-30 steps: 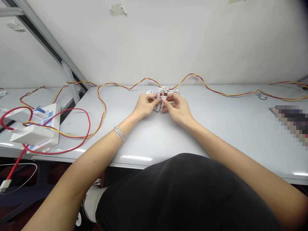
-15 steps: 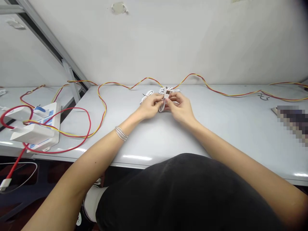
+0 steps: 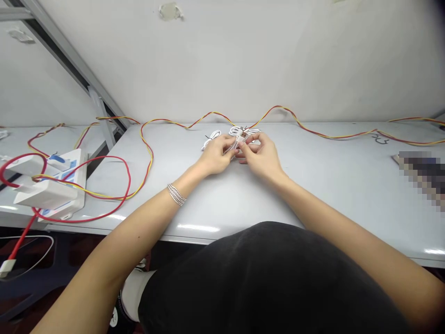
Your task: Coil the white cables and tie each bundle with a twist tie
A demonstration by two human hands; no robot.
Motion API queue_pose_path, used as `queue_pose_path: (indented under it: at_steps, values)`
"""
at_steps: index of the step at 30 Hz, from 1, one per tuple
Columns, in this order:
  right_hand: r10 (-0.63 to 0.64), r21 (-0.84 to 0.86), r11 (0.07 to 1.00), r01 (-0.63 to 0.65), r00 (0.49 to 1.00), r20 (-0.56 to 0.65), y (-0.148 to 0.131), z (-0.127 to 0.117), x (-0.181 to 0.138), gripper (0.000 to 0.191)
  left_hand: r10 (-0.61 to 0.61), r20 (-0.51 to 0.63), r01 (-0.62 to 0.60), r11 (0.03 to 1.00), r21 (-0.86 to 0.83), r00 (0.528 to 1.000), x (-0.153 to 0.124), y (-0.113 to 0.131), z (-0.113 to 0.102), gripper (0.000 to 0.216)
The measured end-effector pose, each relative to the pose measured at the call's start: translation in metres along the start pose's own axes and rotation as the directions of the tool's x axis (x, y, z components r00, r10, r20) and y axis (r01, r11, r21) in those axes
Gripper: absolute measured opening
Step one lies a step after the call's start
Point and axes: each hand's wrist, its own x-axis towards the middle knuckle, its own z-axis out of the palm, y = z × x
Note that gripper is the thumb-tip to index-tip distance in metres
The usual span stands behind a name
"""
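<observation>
Between my two hands is a white USB cable (image 3: 239, 138), folded into a small bundle with its plug end up. My left hand (image 3: 219, 155) is closed on the looped part, the thumb pressing from the front. My right hand (image 3: 259, 153) pinches the cable near the plug with thumb and forefinger; its other fingers curl behind. Just beyond the fingers lie more coiled white cables (image 3: 253, 134), partly hidden. Left of them, behind my left hand, rests another white cable coil (image 3: 211, 138) with a dark tie round it.
A white power strip (image 3: 81, 185) with white adapters (image 3: 47, 194) and red leads stands at the left. A twisted red and yellow wire (image 3: 167, 120) runs along the back of the grey table (image 3: 333, 185). A blurred flat object (image 3: 422, 174) lies at the right.
The bundled cable has tilted between my fingers, and its loop now lies more to the left, against my left hand. Both hands stay in nearly the same place.
</observation>
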Motion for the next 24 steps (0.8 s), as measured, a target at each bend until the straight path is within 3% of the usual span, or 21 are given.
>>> queue_pose_path:
  at_steps: [3,12,17,20,24]
  values:
    - [0.013,-0.015,1.0,-0.013,1.0,0.003,-0.0013,0.0003,-0.0008,0.033,-0.011,0.017,0.01,0.999,0.034,1.0,0.0004,0.0001,0.0,0.01]
    - [-0.014,-0.035,0.999,0.015,1.0,0.025,-0.0071,-0.0019,-0.0035,0.052,0.022,0.066,-0.019,0.999,-0.035,0.998,-0.0004,0.0005,0.0011,0.017]
    - [-0.077,-0.032,0.996,0.079,0.996,0.048,-0.0089,-0.003,-0.0002,0.036,-0.068,0.124,0.087,0.985,-0.15,0.99,-0.0004,0.003,0.0009,0.021]
    - [-0.045,0.043,0.998,0.044,0.998,0.036,-0.0079,-0.0012,0.0009,0.039,-0.126,0.147,0.157,0.962,-0.223,0.981,0.0005,0.0042,0.0,0.022]
    - [-0.05,0.048,0.998,0.049,0.999,0.014,-0.008,0.0,0.0007,0.041,-0.098,0.162,0.13,0.971,-0.199,0.982,0.0007,0.0045,0.0001,0.014]
